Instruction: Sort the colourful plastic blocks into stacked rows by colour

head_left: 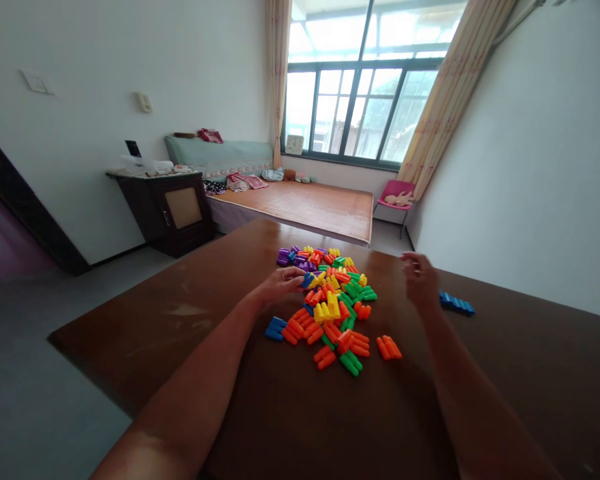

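Note:
My left hand [284,283] is at the left side of a pile of plastic building pieces, its thumb and fingers closed on a blue building piece [307,280]. My right hand [421,279] hovers above the table to the right of the pile, its fingers loosely curled and a little apart, with nothing visible in them. Beyond its wrist lies a row of blue pieces [457,304]. Among the pile are yellow pieces [329,309], green pieces [360,291], orange pieces [359,343] and purple pieces [300,264]. A separate orange piece [389,347] rests between the pile and my right forearm.
The brown table [170,320] spans the foreground. Past its far edge stands a bed [305,203] with cloths and soft toys. A dark cabinet [180,207] is at the left, and a pink chair [397,193] with a doll stands by the window [360,100].

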Demonstrator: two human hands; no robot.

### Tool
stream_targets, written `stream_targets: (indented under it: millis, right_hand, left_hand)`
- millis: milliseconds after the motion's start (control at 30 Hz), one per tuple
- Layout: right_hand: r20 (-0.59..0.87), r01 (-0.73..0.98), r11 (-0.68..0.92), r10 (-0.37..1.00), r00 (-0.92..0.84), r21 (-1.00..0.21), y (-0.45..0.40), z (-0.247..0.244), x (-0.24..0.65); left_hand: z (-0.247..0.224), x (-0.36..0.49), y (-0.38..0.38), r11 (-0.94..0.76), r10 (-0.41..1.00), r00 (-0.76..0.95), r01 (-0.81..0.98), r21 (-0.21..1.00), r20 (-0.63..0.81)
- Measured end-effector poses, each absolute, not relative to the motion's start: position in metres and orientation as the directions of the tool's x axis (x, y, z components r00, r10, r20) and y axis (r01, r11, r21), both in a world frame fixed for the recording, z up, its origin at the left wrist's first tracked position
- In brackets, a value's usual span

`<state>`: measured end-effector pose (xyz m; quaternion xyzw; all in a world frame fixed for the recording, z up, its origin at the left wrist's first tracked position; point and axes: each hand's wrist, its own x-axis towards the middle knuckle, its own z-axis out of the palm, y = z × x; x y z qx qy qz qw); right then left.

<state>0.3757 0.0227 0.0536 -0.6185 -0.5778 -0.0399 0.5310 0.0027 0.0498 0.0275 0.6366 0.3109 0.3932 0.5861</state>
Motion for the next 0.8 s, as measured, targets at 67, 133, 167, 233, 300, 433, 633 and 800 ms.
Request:
stream_targets:
  millis: [67,133,167,233,300,433,633,800]
  right_hand:
    - [0.567,0.651,0.389,0.82,0.077,-0.652,0.02,0.061,0.319]
    - [0.502,0.587,0.487,0.851,-0.154,-0.647,0.01,0.06,0.27]
    - [0.484,0.553,0.527,0.842,-0.238,-0.646,0.005,0.058,0.251]
    - [0.492,0.507,0.572,0.819,-0.297,-0.645,-0.003,0.054,0.225]
    - [0.507,0.486,0.577,0.814,-0.282,-0.656,-0.004,0.054,0.218]
    - [0.476,0.57,0.447,0.873,-0.109,-0.689,0.009,0.063,0.267]
    - [0.196,0.826,-0.1,0.949,0.247,-0.555,0.008,0.047,0.416]
    - [-0.014,0.854,-0.357,0.925,0.381,-0.378,0.004,0.028,0.463]
  left_hand:
    - [0.034,0.007,0.042,-0.042,0.824,0.55,-0.177,0.983,0.134]
    - [0.039,0.011,0.036,-0.031,0.805,0.573,-0.224,0.974,0.158]
    - [0.041,0.013,0.034,-0.045,0.799,0.576,-0.229,0.972,0.173]
    - [0.043,0.016,0.031,-0.076,0.79,0.583,-0.215,0.974,0.19]
    - [0.045,0.018,0.03,-0.085,0.786,0.592,-0.188,0.978,0.182]
    - [0.044,0.015,0.033,-0.078,0.823,0.552,-0.127,0.989,0.136]
    - [0.032,0.0,0.052,-0.094,0.94,0.324,-0.056,0.994,0.107]
    - [0.021,-0.007,0.062,-0.08,0.954,0.286,-0.052,0.995,0.092]
